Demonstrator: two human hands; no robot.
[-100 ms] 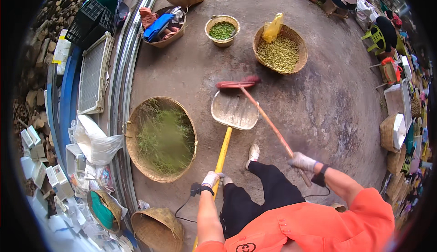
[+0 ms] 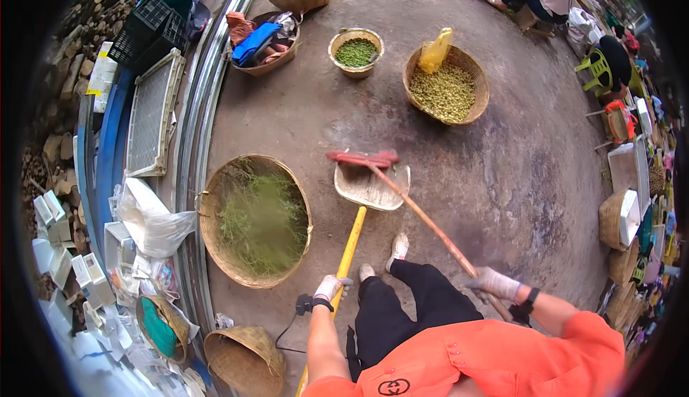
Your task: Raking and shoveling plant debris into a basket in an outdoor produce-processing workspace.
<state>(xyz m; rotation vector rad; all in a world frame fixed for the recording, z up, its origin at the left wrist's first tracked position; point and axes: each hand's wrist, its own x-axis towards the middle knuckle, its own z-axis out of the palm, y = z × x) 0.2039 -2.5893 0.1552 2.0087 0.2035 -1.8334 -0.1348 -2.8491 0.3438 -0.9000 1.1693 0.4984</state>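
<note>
Both my hands wear pale work gloves. My left hand (image 2: pixel 333 288) is closed round the yellow pole of a long-handled dustpan; its worn, pale scoop (image 2: pixel 372 190) lies on the ground ahead of me. In my right hand (image 2: pixel 495 283) is the wooden handle of a broom (image 2: pixel 429 217). The broom's red head (image 2: pixel 364 159) sits across the far edge of the scoop and hides part of it. Whatever lies under the broom head cannot be seen.
Left of the dustpan stands a wide basket of green sprigs (image 2: pixel 209 226). Farther off are a small basket of green fruit (image 2: pixel 357 72), a basket of yellowish fruit with a yellow bag (image 2: pixel 475 113), and a basket of cloths (image 2: pixel 276 65). Metal rails (image 2: pixel 194 131) run along the left. People sit far right.
The broom head has moved left and nearer, over the scoop's far edge. My right hand has shifted slightly right and nearer to me. Both hands keep their grips.
</note>
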